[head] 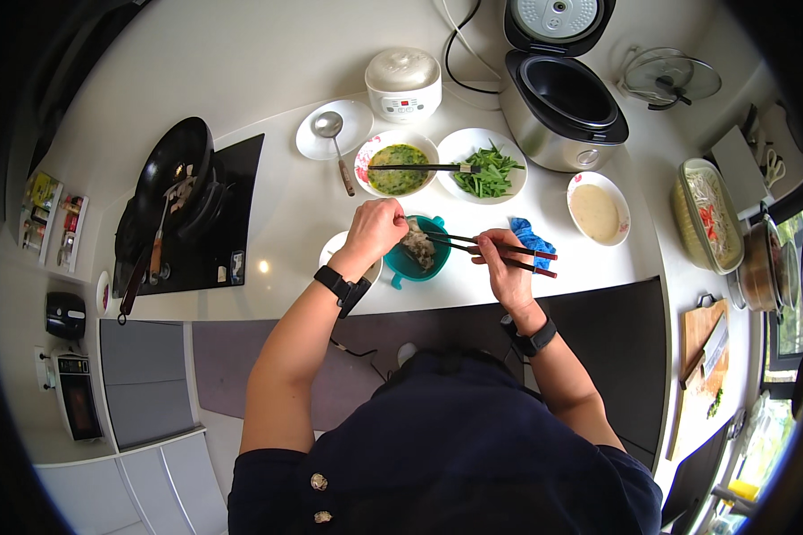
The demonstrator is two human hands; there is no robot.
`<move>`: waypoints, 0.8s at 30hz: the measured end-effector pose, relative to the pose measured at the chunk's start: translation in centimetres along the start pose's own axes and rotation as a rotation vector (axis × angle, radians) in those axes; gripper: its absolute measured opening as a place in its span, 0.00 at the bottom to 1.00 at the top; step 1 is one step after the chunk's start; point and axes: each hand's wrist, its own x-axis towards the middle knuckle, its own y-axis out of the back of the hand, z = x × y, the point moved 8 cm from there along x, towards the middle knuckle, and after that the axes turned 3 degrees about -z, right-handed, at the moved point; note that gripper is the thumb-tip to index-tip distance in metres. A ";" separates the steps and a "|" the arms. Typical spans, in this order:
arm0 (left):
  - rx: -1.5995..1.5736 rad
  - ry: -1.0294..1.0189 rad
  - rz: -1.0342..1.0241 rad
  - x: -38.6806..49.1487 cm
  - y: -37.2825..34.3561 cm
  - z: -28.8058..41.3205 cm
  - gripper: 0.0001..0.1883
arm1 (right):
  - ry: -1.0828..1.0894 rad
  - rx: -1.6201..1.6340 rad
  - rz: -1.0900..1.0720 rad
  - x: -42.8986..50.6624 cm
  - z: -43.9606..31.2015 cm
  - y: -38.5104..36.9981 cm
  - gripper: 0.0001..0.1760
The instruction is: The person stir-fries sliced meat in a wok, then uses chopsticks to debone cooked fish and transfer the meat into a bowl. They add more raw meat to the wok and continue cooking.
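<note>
Dark chopsticks with red ends [515, 257] are in my right hand [506, 267], their tips at a clump of pale, rice-like food [420, 249] in a teal two-handled bowl [409, 271]. My left hand [377, 231] is closed at the bowl's upper left rim, pinching a thin utensil whose lower part reaches into the food; its kind is hard to tell. Partly under my left wrist lies a white dish [334, 247]. Beyond the teal bowl are a bowl of yellow-green egg mixture [398, 179] with black chopsticks [415, 167] across it, and a plate of cut green vegetables [488, 175].
A wok [167, 174] stands on the black hob at left. A ladle [338, 144] rests on a white plate. Behind are a small white cooker [403, 87] and an open rice cooker [562, 114]. A blue cloth [532, 242], a bowl of pale liquid [595, 210] and a knife on a cutting board [699, 334] are right.
</note>
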 end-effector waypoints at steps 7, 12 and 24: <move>0.026 0.127 0.028 -1.1 -0.2 -1.8 0.05 | -0.044 -0.146 -0.095 0.2 0.8 -1.0 0.10; -0.006 0.210 0.064 -2.1 -0.9 -3.4 0.06 | 0.000 -0.193 -0.087 0.3 0.7 -1.5 0.08; -0.082 0.255 0.054 -3.2 -0.8 -3.5 0.06 | 0.222 -0.392 -0.163 -0.6 -2.6 -2.6 0.06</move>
